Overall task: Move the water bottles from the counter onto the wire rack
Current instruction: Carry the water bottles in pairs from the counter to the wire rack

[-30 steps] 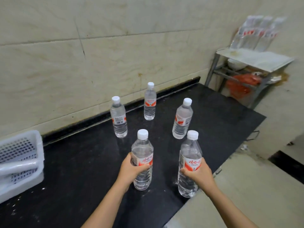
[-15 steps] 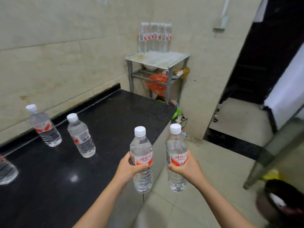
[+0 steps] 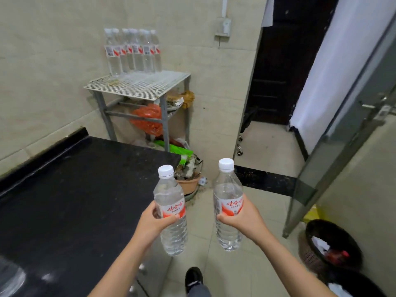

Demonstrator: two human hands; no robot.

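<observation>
My left hand (image 3: 153, 221) grips a clear water bottle (image 3: 170, 209) with a white cap and red label, held upright past the counter's right end. My right hand (image 3: 243, 217) holds a second, matching bottle (image 3: 228, 202) upright over the tiled floor. The white wire rack (image 3: 139, 84) stands ahead in the corner. Several bottles (image 3: 132, 51) are lined up at its back against the wall. The black counter (image 3: 75, 189) lies to my left. A blurred bottle (image 3: 10, 281) shows at its bottom-left edge.
Under the rack are an orange bag (image 3: 147, 118), green packaging (image 3: 177, 150) and a clay pot (image 3: 188, 184) on the floor. A glass door (image 3: 342, 136) stands ajar on the right, with a dark waste basket (image 3: 330, 245) below it. My shoe (image 3: 194, 277) is on the floor tiles.
I have turned right and stepped toward the rack with both bottles lifted off the counter. The rack is now closer and centred; the other counter bottles have slid out of view to the left.
</observation>
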